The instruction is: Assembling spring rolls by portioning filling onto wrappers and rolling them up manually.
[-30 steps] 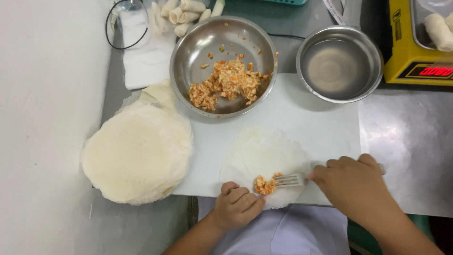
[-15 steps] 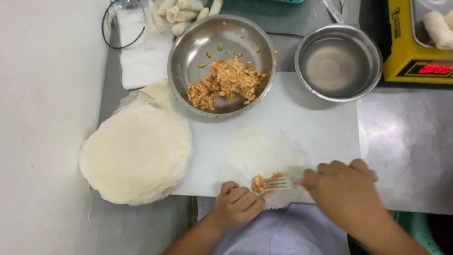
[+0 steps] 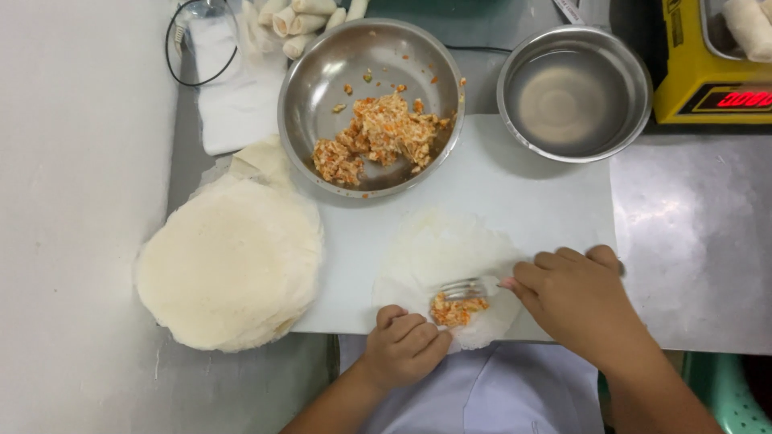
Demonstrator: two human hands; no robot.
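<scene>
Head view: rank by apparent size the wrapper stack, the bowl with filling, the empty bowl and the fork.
1. wrapper stack
2. bowl with filling
3. empty bowl, only slightly smaller
4. fork, partly hidden by the right hand

There is just one view. The camera sits on the person's head and looks almost straight down, from close above, at the white cutting board [image 3: 531,201]. The board fills the middle. The person's own arms come in from the bottom edge, below the board.
</scene>
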